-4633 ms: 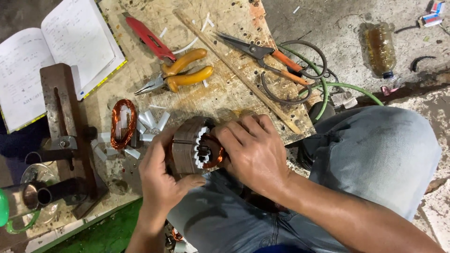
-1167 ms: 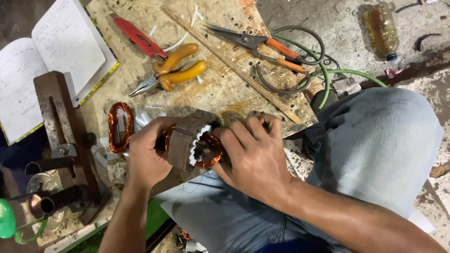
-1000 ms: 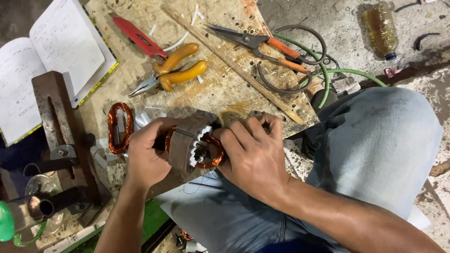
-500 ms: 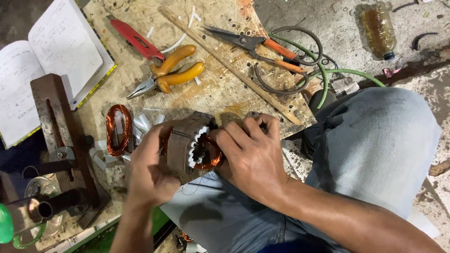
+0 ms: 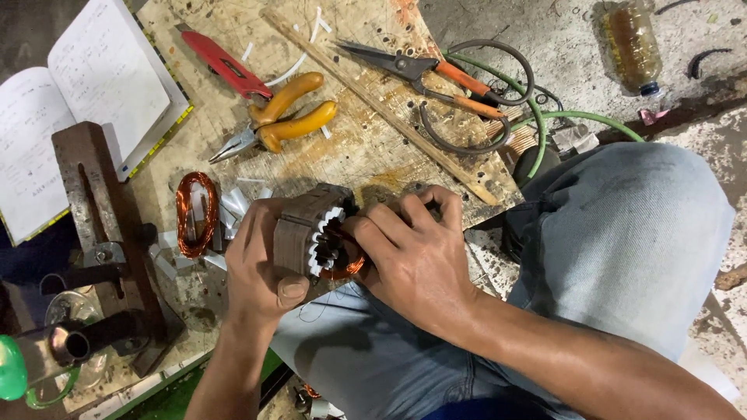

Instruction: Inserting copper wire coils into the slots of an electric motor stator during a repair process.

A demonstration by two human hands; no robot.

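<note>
Your left hand [image 5: 261,268] is wrapped around the outside of the motor stator [image 5: 311,233], thumb curled across its lower edge, fingers closed tight on the laminated body. The stator sits just above your lap, at the near edge of the wooden board [image 5: 366,148]. Your right hand [image 5: 412,249] is bunched at the open face, fingertips pressed onto the copper winding [image 5: 342,264] inside the white slot liners; whether they pinch wire or only push on it, can't tell. Most of the winding is hidden behind your right fingers, and the stator's far end is blocked by both hands. On the board: yellow-handled pliers [image 5: 280,124], red utility knife [image 5: 226,66], orange-handled snips [image 5: 436,74]. A loose copper coil [image 5: 194,214] lies left of the stator. An open notebook [image 5: 70,117] is cut off at the left edge.
</note>
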